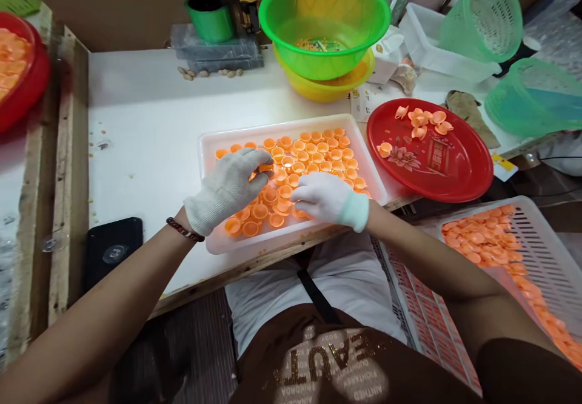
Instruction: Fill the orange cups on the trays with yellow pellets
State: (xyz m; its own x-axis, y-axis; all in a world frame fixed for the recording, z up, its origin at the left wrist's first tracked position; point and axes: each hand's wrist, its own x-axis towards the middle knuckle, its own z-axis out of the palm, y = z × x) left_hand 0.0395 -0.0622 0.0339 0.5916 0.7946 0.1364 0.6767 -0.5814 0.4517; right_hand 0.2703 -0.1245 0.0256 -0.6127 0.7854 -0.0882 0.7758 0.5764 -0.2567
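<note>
Orange cups point(312, 168) mostly mouth-up, white tray point(210, 156) lengthwise left-to-right, gloved hands point(234, 178) point(325, 198) curled among cups, grip unclear

So on the worktop point(136, 113) a black phone point(113, 234) is lying over at the left. Some peanuts point(187, 73) are sitting along a grey slab point(222, 59), and a green round thing (can't tell what) point(211, 26) is resting on top of it. A big green bowl point(282, 43) is sitting in a yellow bowl point(309, 91). Further right, a mug point(398, 0) is standing near a white bin point(464, 69), one green basket point(482, 16) is tilting over that bin, and a brown rag point(470, 116) is lying nearby.
</note>
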